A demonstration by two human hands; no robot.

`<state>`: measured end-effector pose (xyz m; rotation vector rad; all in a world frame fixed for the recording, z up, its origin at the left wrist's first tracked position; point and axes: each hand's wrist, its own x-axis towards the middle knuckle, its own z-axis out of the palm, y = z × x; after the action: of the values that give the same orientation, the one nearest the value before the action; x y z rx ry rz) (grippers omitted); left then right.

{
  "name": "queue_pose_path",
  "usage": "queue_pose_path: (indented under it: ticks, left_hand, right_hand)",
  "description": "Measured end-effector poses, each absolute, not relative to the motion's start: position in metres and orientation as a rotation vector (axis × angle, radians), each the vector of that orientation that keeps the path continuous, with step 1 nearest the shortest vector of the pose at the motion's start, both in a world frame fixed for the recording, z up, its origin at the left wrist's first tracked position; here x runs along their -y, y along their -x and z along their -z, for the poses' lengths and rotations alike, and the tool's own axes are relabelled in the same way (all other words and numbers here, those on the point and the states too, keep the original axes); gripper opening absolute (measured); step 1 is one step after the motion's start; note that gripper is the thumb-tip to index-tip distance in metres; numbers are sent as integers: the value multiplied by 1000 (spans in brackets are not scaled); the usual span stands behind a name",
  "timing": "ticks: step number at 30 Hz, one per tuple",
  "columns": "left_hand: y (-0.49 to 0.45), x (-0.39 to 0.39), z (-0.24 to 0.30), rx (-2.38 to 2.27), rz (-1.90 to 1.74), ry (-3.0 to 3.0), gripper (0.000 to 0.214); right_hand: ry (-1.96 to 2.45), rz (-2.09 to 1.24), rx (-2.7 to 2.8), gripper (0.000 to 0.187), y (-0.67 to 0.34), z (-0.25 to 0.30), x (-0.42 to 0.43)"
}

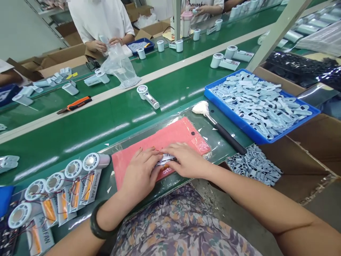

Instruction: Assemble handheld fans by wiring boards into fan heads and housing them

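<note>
My left hand and my right hand meet over a red mat. Between them is a fan handle, pale with dark print, mostly covered by my fingers. Both hands have their fingers closed round it, one at each end. Beyond my right hand lies a hammer with a black grip and a white-wrapped head. Left of the mat stand several fan units, wired to opened handles marked "Speed FAN" with orange parts inside.
A blue tray heaped with pale casing pieces sits at the right, above a cardboard box with more pieces. On the green conveyor rests an assembled fan. Orange-handled pliers lie on the divider. Co-workers work opposite.
</note>
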<state>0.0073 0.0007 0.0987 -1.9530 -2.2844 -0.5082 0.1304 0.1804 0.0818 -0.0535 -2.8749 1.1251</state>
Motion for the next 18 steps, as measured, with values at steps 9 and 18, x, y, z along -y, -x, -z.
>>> queue_pose_path:
  ticks: [9, 18]
  left_hand:
    - [-7, -3, -100, 2240, 321, 2015, 27]
    - [2, -13, -119, 2163, 207, 2102, 21]
  right_hand:
    - [-155, -793, 2929, 47, -133, -72, -180]
    - [-2, -1054, 2831, 47, -127, -81, -178]
